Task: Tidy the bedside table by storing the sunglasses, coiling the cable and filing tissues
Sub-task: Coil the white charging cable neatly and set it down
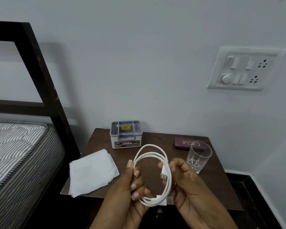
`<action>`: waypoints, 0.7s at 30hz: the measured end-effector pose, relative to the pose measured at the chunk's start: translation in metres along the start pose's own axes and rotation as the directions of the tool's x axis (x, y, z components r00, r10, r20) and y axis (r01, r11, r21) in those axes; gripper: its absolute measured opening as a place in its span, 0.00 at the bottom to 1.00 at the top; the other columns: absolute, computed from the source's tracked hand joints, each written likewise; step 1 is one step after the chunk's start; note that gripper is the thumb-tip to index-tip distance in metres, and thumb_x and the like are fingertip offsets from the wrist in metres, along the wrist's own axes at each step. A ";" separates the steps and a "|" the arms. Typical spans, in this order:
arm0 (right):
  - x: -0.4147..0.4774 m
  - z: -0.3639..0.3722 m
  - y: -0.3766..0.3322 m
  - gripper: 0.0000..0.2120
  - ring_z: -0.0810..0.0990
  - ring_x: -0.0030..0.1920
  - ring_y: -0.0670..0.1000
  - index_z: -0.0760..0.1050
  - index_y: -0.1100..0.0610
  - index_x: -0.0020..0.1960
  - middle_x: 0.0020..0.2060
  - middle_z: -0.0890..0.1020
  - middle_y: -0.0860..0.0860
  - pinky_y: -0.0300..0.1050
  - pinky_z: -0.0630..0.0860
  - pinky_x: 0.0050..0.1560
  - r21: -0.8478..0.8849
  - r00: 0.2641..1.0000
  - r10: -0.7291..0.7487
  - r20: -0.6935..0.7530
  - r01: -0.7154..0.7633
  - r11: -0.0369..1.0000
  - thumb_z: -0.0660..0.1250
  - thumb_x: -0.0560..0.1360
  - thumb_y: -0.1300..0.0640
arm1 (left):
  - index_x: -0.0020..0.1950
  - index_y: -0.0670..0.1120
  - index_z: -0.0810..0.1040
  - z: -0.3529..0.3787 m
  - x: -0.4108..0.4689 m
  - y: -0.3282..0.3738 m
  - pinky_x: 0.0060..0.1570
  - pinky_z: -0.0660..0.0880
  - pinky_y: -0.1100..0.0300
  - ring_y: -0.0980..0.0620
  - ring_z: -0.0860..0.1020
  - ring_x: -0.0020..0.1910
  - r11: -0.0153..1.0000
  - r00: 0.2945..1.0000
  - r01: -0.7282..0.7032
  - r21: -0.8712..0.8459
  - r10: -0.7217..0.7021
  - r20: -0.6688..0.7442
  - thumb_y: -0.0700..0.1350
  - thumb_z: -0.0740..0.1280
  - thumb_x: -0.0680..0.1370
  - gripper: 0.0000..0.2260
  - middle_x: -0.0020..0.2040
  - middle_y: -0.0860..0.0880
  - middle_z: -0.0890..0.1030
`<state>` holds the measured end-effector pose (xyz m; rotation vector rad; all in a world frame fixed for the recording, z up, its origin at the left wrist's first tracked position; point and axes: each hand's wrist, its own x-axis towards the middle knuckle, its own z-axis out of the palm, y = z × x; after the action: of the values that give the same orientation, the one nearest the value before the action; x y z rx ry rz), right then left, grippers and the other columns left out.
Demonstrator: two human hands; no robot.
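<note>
Smooth white cable, round coil (several loops), pinched by left hand and right hand.

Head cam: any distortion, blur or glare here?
Head view: wide-angle lens tilts the bed frame and switch panel; light dim, even, shadows soft; slightly soft overall, no motion smear; white cable bright, little detail; no strong glare on the glass.

We see the white cable wound into about 3 loops, upright above the counter's front edge, gripped on opposite sides by our left hand and right hand. White tissues lie stacked flat at front left. The purple glasses case lies closed at back right.
</note>
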<state>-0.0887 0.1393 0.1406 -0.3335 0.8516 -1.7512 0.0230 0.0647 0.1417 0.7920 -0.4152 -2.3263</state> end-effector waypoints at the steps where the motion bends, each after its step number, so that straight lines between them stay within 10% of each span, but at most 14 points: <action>1: -0.001 -0.001 0.000 0.25 0.81 0.27 0.51 0.80 0.57 0.32 0.36 0.85 0.59 0.41 0.79 0.26 0.000 1.000 0.014 0.015 -0.014 1.000 0.85 0.38 0.57 | 0.31 0.42 0.67 -0.001 0.001 -0.001 0.17 0.67 0.66 0.57 0.58 0.13 1.000 1.000 0.005 0.009 -0.005 0.000 0.51 0.57 0.79 0.19 0.19 0.50 0.60; 10: -0.012 0.001 -0.005 0.38 0.84 0.37 0.48 0.78 0.54 0.51 0.40 0.86 0.56 0.37 0.79 0.36 -0.349 0.992 -0.118 0.044 0.126 0.929 0.81 0.41 0.48 | 0.32 0.43 0.66 0.006 0.004 -0.008 0.18 0.67 0.67 0.59 0.58 0.14 0.958 0.972 -0.175 0.226 0.204 -0.116 0.52 0.57 0.79 0.19 0.18 0.52 0.60; 14: -0.020 0.007 0.003 0.35 0.81 0.48 0.43 0.70 0.34 0.56 0.46 0.81 0.44 0.34 0.77 0.44 -0.745 0.925 -0.338 0.175 0.349 0.569 0.76 0.53 0.52 | 0.32 0.42 0.66 0.006 0.004 -0.013 0.17 0.67 0.69 0.59 0.61 0.12 0.953 0.959 -0.201 0.228 0.239 -0.151 0.52 0.57 0.80 0.19 0.16 0.51 0.62; 17: -0.013 0.002 0.008 0.15 0.80 0.49 0.42 0.76 0.39 0.49 0.46 0.80 0.41 0.30 0.72 0.47 -0.869 0.760 -0.562 0.327 0.475 0.137 0.72 0.63 0.49 | 0.32 0.43 0.65 0.005 0.004 -0.015 0.17 0.66 0.70 0.59 0.59 0.13 0.972 0.963 -0.199 0.127 0.218 -0.159 0.52 0.56 0.80 0.19 0.17 0.53 0.60; 21: -0.002 0.002 0.018 0.06 0.78 0.53 0.41 0.81 0.45 0.43 0.53 0.78 0.42 0.24 0.69 0.49 -0.871 0.612 -0.724 0.318 0.491 0.032 0.67 0.68 0.49 | 0.33 0.44 0.65 0.006 0.008 -0.013 0.18 0.68 0.70 0.59 0.58 0.14 0.974 0.965 -0.226 -0.002 0.223 -0.139 0.51 0.55 0.81 0.18 0.18 0.53 0.60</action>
<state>-0.0735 0.1380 0.1303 -1.5406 2.1299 -1.8664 0.0079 0.0700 0.1367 0.8453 -0.4013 -2.0492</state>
